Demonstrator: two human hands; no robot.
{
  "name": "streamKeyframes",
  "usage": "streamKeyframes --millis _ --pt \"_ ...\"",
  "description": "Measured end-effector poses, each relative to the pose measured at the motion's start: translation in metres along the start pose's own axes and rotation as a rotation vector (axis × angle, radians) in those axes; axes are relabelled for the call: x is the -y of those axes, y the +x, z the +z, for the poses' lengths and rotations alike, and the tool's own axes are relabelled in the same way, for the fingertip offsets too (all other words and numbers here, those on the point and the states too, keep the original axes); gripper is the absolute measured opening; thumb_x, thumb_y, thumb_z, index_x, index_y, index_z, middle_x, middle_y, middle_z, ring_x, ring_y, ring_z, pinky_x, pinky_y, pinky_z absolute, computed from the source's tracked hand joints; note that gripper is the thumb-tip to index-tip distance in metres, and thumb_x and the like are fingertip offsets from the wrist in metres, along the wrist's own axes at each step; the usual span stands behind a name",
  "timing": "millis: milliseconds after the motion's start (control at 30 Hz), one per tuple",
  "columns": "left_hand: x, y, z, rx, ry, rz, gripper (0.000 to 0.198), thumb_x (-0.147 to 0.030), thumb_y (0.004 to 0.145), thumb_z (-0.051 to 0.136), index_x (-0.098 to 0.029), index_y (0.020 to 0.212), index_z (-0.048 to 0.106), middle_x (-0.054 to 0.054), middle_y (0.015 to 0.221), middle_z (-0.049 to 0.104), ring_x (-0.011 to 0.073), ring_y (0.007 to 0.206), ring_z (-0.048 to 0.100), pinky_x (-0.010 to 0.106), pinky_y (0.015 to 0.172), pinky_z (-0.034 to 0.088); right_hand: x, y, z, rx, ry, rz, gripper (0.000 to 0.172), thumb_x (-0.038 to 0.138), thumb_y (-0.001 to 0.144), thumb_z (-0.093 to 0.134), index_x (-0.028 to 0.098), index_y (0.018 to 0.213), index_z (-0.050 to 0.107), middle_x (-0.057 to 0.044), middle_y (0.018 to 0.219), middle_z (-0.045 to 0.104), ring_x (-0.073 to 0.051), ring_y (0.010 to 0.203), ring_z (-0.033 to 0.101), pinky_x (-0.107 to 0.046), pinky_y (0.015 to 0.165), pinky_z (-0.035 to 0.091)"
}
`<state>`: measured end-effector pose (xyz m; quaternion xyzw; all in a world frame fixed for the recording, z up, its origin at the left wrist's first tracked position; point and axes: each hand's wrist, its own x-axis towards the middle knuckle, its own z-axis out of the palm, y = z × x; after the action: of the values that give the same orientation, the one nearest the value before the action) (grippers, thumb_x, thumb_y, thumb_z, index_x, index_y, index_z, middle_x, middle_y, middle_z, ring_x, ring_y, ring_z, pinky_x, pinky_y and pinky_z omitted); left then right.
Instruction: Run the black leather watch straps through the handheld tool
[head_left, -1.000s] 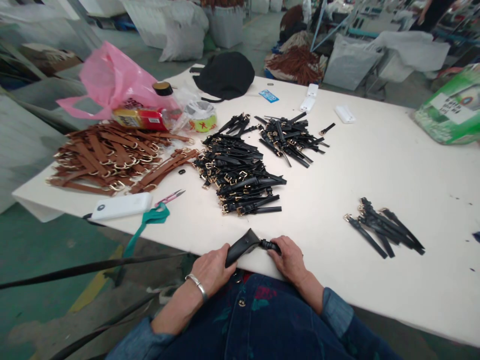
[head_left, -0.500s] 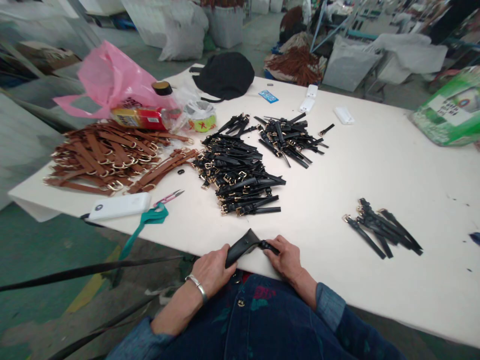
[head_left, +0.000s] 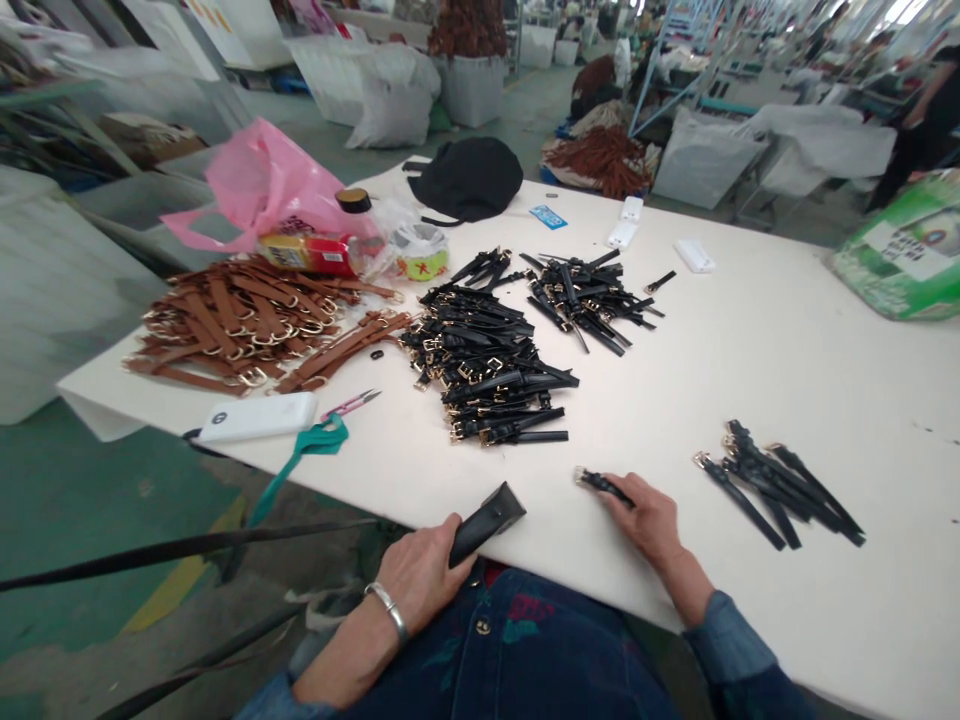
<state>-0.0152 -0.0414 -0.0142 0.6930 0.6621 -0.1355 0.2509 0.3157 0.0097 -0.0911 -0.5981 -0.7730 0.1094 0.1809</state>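
My left hand (head_left: 421,572) is closed round a black handheld tool (head_left: 487,522) with a broad, flat end, at the table's front edge; its exact kind I cannot make out. Out over the tabletop, my right hand (head_left: 646,520) grips a short black buckle strap (head_left: 600,483), its metal buckle pointing left. Beyond both hands lies a big pile of black buckle straps (head_left: 495,370), with a looser heap of black straps (head_left: 589,295) behind it. Right of my right hand, several black straps (head_left: 780,485) lie in a small group.
Brown buckle straps (head_left: 232,325) are heaped at the left, near a pink plastic bag (head_left: 262,185). A white power bank (head_left: 259,415), thread snips (head_left: 349,405) and a green ribbon (head_left: 304,450) lie by the front edge. A black cap (head_left: 469,178) and a green package (head_left: 904,250) sit farther off.
My right hand has drawn the black strap away from the tool and moved right with it. My left hand still holds the tool. The view has tilted up slightly.
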Motion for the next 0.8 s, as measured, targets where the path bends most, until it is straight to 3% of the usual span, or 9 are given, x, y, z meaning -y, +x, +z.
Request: streamKeyframes --millis 67,167,233,267,333,467,567,667,800 --pt "0.003 -0.002 0.001 -0.016 -0.011 -0.014 0.031 -0.047 0.077 0.04 -0.025 0.098 0.048 0.006 0.08 0.065 0.0228 0.076 0.061 0.031 0.065 0.044 -0.052 0.001 -0.028 -0.071 -0.125 0.051 0.034 0.044 0.082 0.048 0.023 0.106 0.059 -0.005 0.082 0.062 -0.018 0.07 0.058 -0.026 0.057 0.039" --pt "0.008 -0.006 0.0 -0.043 -0.036 -0.035 0.032 -0.048 0.077 0.04 -0.025 0.099 0.048 0.006 0.08 0.065 0.023 0.076 0.061 0.031 0.066 0.044 -0.121 0.005 -0.066 -0.216 -0.331 0.067 0.036 0.047 0.078 0.05 0.02 0.1 0.063 -0.011 0.09 0.062 -0.025 0.082 0.056 -0.035 0.068 0.038" --pt "0.009 -0.008 -0.001 -0.051 -0.046 -0.051 0.032 -0.048 0.077 0.04 -0.025 0.098 0.048 0.006 0.08 0.065 0.0231 0.076 0.061 0.031 0.066 0.043 -0.141 0.012 -0.076 -0.393 -0.44 0.146 0.038 0.047 0.076 0.051 0.02 0.1 0.063 -0.015 0.099 0.059 -0.03 0.092 0.051 -0.041 0.074 0.035" --pt "0.009 -0.009 -0.001 -0.051 -0.048 -0.058 0.032 -0.048 0.077 0.04 -0.025 0.098 0.049 0.006 0.08 0.065 0.0231 0.076 0.061 0.031 0.066 0.043 -0.138 0.017 -0.074 -0.447 -0.44 0.159 0.037 0.045 0.076 0.052 0.019 0.1 0.062 -0.015 0.101 0.058 -0.031 0.093 0.05 -0.043 0.075 0.035" --pt "0.009 -0.011 -0.001 -0.045 -0.051 -0.071 0.033 -0.048 0.076 0.041 -0.025 0.099 0.049 0.006 0.081 0.065 0.0227 0.077 0.061 0.031 0.066 0.043 -0.11 0.031 -0.055 -0.447 -0.322 0.097 0.034 0.04 0.077 0.051 0.018 0.1 0.061 -0.012 0.1 0.058 -0.029 0.092 0.051 -0.042 0.077 0.037" --pt "0.01 -0.013 0.001 -0.042 -0.067 -0.08 0.035 -0.048 0.076 0.042 -0.024 0.101 0.048 0.005 0.082 0.064 0.0215 0.079 0.06 0.029 0.068 0.042 0.004 0.064 0.013 -0.152 0.016 -0.178 0.027 0.03 0.081 0.047 0.022 0.103 0.058 -0.007 0.1 0.059 -0.022 0.092 0.051 -0.037 0.08 0.039" --pt "0.013 -0.015 0.002 -0.045 -0.073 -0.075 0.034 -0.049 0.076 0.041 -0.024 0.099 0.049 0.005 0.082 0.064 0.0216 0.079 0.06 0.029 0.067 0.042 0.077 0.086 0.05 0.023 0.059 -0.242 0.032 0.029 0.078 0.053 0.02 0.109 0.055 -0.008 0.108 0.055 -0.024 0.1 0.046 -0.037 0.084 0.036" --pt "0.017 -0.018 0.004 -0.06 -0.082 -0.079 0.035 -0.048 0.076 0.042 -0.025 0.102 0.048 0.005 0.084 0.065 0.0219 0.08 0.06 0.03 0.068 0.043 0.109 0.098 0.063 0.075 0.03 -0.173 0.034 0.031 0.076 0.058 0.018 0.108 0.056 -0.01 0.107 0.054 -0.026 0.101 0.043 -0.04 0.086 0.032" --pt "0.021 -0.023 0.006 -0.061 -0.1 -0.097 0.033 -0.047 0.076 0.042 -0.025 0.1 0.049 0.005 0.082 0.065 0.0217 0.08 0.06 0.029 0.067 0.042 0.117 0.102 0.06 0.201 0.055 -0.158 0.02 0.028 0.079 0.056 0.02 0.096 0.06 -0.008 0.096 0.055 -0.024 0.096 0.044 -0.037 0.083 0.032"
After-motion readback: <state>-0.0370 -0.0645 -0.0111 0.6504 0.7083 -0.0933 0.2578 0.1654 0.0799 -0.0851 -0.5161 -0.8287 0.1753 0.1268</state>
